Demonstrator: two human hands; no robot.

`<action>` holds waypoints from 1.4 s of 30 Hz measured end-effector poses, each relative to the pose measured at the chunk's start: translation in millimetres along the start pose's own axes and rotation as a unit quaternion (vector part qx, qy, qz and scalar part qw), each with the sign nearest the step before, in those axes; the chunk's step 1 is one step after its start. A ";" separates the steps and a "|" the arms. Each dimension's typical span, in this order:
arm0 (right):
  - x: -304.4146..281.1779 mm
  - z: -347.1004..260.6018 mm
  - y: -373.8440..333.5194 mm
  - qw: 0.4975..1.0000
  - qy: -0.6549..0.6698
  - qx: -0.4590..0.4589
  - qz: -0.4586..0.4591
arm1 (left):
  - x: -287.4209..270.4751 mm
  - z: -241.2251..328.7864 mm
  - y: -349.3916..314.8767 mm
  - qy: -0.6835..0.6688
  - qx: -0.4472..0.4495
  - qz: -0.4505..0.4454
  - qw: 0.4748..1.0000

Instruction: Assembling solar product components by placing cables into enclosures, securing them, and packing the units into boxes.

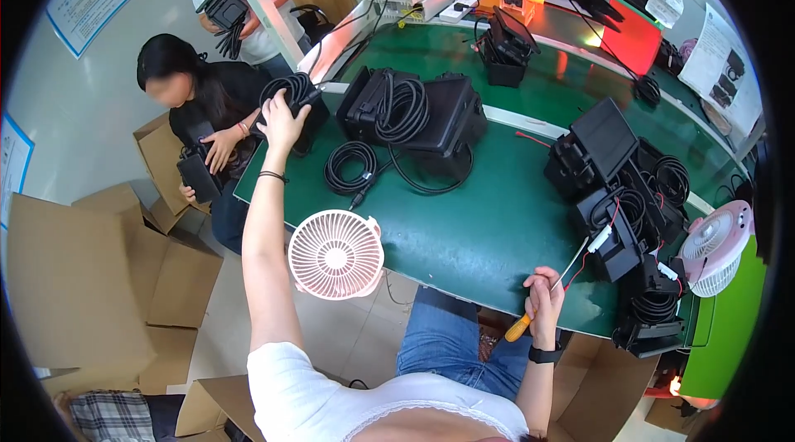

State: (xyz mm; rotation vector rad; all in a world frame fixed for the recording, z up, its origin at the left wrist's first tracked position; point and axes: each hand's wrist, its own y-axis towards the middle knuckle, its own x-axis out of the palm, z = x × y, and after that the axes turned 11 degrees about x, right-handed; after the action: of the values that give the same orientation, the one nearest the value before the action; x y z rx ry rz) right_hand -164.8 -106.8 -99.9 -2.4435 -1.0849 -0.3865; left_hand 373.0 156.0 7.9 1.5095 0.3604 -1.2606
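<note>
My left hand [284, 123] reaches out to the table's far left corner. Its fingers are bent over a coiled black cable [286, 86] lying on a black box [319, 115]. Near the front edge, my right hand [544, 297] is closed round a screwdriver [518, 328] with an orange handle, its thin shaft pointing up and away. Beyond that shaft stands a cluster of black boxes [613, 256] with open lids, coiled cables, red wires and white connectors. Between my hands, farther back, sit larger black cases [451, 115] with another cable coil [402, 107] on them.
A loose cable coil [349, 167] lies on the green table [464, 231]. A pale pink fan [335, 256] overhangs the front edge; a second fan [716, 239] stands right. Cardboard boxes [74, 276] fill the left floor. One person [219, 94] sits left holding a black box; others stand beyond.
</note>
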 end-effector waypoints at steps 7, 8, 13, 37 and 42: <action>-6.7 1.9 3.3 0.999 0.021 0.016 -0.038 | -27.2 -11.4 -10.8 0.030 0.136 0.067 0.988; -4.3 1.8 4.0 0.998 0.023 0.021 -0.048 | -39.9 -16.2 -1.4 0.026 0.197 0.092 0.976; -7.9 6.9 5.6 0.996 0.036 0.015 -0.076 | -94.8 99.6 49.1 -0.108 0.252 0.120 0.954; -50.5 -36.5 6.8 0.961 -0.241 0.044 -0.126 | 173.3 447.0 126.4 -0.554 -0.371 -0.109 0.737; -49.3 -36.6 10.4 0.967 -0.218 -0.003 -0.134 | 198.1 428.1 137.6 -0.552 -0.346 0.018 0.758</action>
State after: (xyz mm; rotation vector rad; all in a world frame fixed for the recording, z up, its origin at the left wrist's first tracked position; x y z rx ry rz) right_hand -191.9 -162.3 -91.7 -2.4529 -1.6046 0.0789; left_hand 337.7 -333.2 -22.8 0.0102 -0.0244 -1.5245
